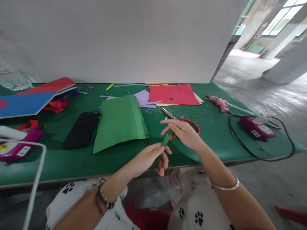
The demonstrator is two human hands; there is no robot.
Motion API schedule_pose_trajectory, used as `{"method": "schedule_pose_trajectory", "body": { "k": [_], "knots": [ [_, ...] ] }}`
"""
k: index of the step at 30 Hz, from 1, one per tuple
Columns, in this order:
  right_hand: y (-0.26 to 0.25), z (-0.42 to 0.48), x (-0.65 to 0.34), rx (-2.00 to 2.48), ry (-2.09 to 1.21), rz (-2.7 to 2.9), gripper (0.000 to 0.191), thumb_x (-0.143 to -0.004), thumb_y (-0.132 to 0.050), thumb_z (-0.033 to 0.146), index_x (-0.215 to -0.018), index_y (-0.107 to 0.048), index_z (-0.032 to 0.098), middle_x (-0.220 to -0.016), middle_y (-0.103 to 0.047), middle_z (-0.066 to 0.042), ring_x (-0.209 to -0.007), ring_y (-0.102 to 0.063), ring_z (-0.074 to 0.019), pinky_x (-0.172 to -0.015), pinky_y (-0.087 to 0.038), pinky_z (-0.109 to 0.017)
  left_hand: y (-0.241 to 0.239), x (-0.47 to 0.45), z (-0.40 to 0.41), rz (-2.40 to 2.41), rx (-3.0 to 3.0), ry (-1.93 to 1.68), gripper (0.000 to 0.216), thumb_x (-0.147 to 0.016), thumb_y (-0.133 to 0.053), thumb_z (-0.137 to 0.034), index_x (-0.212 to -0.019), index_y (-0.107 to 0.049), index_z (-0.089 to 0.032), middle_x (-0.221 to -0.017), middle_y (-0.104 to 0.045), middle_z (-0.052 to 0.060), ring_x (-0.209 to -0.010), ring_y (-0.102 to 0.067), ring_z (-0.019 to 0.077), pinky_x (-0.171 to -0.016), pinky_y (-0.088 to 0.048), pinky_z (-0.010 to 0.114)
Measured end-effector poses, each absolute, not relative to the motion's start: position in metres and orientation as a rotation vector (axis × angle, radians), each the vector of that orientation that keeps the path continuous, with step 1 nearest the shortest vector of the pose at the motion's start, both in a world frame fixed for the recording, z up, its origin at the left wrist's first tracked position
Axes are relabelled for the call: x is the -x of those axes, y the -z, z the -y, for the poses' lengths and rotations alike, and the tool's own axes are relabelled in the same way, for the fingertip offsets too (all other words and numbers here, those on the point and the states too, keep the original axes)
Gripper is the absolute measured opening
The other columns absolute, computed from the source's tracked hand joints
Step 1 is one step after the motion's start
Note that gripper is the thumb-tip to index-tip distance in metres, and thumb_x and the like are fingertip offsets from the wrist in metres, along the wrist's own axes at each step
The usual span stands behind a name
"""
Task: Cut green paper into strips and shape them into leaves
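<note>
A narrow green paper strip (165, 140) runs between my two hands, just above the table's front edge. My left hand (151, 156) pinches its lower part between thumb and fingers. At the upper end, my right hand (181, 131) has its thumb and fingers closed on the strip, with the index finger stretched out. Red-handled scissors (190, 121) lie right behind my right hand, which partly covers them. To the left of my hands is a larger creased green paper sheet (121, 123).
A black phone (81, 130) lies left of the green sheet. Red paper (172, 95) and purple paper (143, 95) lie farther back. On the right are a pink glue gun (219, 103), a purple power box (257, 127) and a looping black cable. A white board (124, 41) stands behind.
</note>
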State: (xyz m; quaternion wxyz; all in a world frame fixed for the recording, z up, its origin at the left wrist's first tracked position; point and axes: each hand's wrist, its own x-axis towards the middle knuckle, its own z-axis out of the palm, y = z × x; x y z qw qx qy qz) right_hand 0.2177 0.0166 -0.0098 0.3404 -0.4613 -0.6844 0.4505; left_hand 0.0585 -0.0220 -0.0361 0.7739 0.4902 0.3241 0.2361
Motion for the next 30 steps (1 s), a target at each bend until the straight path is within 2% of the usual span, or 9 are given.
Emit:
{"method": "schedule_pose_trajectory", "body": {
  "k": [6,10,14,18,22,24,26,28,30],
  "knots": [
    [0.017,-0.026,-0.228,1.36,-0.869,1.787,0.02,-0.077,-0.044,0.029,-0.088,-0.055,0.015,-0.06,-0.061,0.001,-0.043,-0.052,-0.0077,-0.045,-0.039,-0.02,0.039,-0.059,0.021,-0.775,-1.101,-0.563,0.023,-0.084,-0.032,-0.032,-0.075,-0.044,-0.016,-0.049,-0.033,-0.009,-0.035,-0.026,0.002,-0.037,-0.026,0.016],
    [0.015,-0.029,-0.233,1.415,-0.852,1.68,0.015,-0.074,-0.049,0.031,-0.069,-0.052,0.017,-0.046,-0.052,0.004,-0.041,-0.054,-0.0099,-0.044,-0.039,-0.02,0.042,-0.054,0.016,-0.881,-1.304,-0.605,0.024,-0.083,-0.032,-0.035,-0.074,-0.044,-0.017,-0.051,-0.036,-0.008,-0.037,-0.03,0.0036,-0.039,-0.025,0.018],
    [0.012,-0.033,-0.243,1.424,-0.804,1.627,0.017,-0.076,-0.045,0.032,-0.069,-0.052,0.017,-0.048,-0.055,0.002,-0.046,-0.056,-0.0114,-0.049,-0.043,-0.022,0.037,-0.041,0.007,-1.07,-1.601,-0.68,0.025,-0.083,-0.033,-0.033,-0.069,-0.045,-0.017,-0.051,-0.039,-0.007,-0.04,-0.033,0.0057,-0.043,-0.026,0.019],
    [0.012,-0.031,-0.244,1.448,-0.42,1.797,0.015,-0.076,-0.046,0.03,-0.078,-0.054,0.018,-0.076,-0.064,-0.006,-0.074,-0.061,-0.0187,-0.071,-0.045,-0.034,0.026,-0.027,0.001,-1.299,-1.957,-0.746,0.022,-0.083,-0.034,-0.029,-0.068,-0.045,-0.018,-0.052,-0.042,-0.005,-0.047,-0.038,0.0083,-0.049,-0.027,0.021],
    [0.013,-0.015,-0.221,1.224,-0.135,2.174,0.029,-0.076,-0.05,0.032,-0.103,-0.052,0.02,-0.117,-0.054,-0.009,-0.11,-0.046,-0.0218,-0.099,-0.02,-0.045,0.022,-0.023,0.002,-1.267,-2.213,-0.539,0.022,-0.084,-0.034,-0.028,-0.068,-0.045,-0.019,-0.059,-0.048,-0.002,-0.053,-0.044,0.0107,-0.051,-0.027,0.022],
    [0.014,-0.006,-0.208,1.109,-0.311,2.357,0.022,-0.079,-0.047,0.032,-0.099,-0.052,0.023,-0.105,-0.06,-0.005,-0.1,-0.052,-0.0181,-0.1,-0.016,-0.045,0.023,-0.023,0.004,-1.222,-2.248,-0.511,0.024,-0.084,-0.034,-0.028,-0.066,-0.046,-0.018,-0.059,-0.048,-0.002,-0.054,-0.044,0.0108,-0.051,-0.027,0.022],
    [0.015,0.0,-0.2,1.101,-0.464,2.409,0.013,-0.082,-0.045,0.03,-0.086,-0.055,0.022,-0.08,-0.064,0.0,-0.076,-0.058,-0.0133,-0.098,-0.02,-0.044,0.023,-0.024,0.006,-1.19,-2.219,-0.564,0.024,-0.084,-0.035,-0.028,-0.066,-0.048,-0.018,-0.06,-0.049,-0.002,-0.054,-0.045,0.0103,-0.051,-0.029,0.021],
    [0.017,0.001,-0.196,1.145,-0.535,2.371,0.015,-0.082,-0.044,0.028,-0.074,-0.054,0.021,-0.059,-0.058,0.005,-0.054,-0.052,-0.0091,-0.092,-0.028,-0.04,0.023,-0.024,0.006,-1.174,-2.152,-0.628,0.022,-0.083,-0.039,-0.029,-0.069,-0.052,-0.018,-0.059,-0.051,-0.002,-0.053,-0.046,0.0097,-0.051,-0.031,0.02],
    [0.017,0.0,-0.197,1.166,-0.56,2.316,0.017,-0.081,-0.046,0.028,-0.069,-0.053,0.02,-0.049,-0.052,0.006,-0.047,-0.046,-0.0081,-0.083,-0.034,-0.035,0.022,-0.023,0.006,-1.17,-2.052,-0.693,0.018,-0.081,-0.044,-0.03,-0.073,-0.056,-0.019,-0.058,-0.055,-0.003,-0.052,-0.048,0.0093,-0.051,-0.033,0.019]
  ]
}}
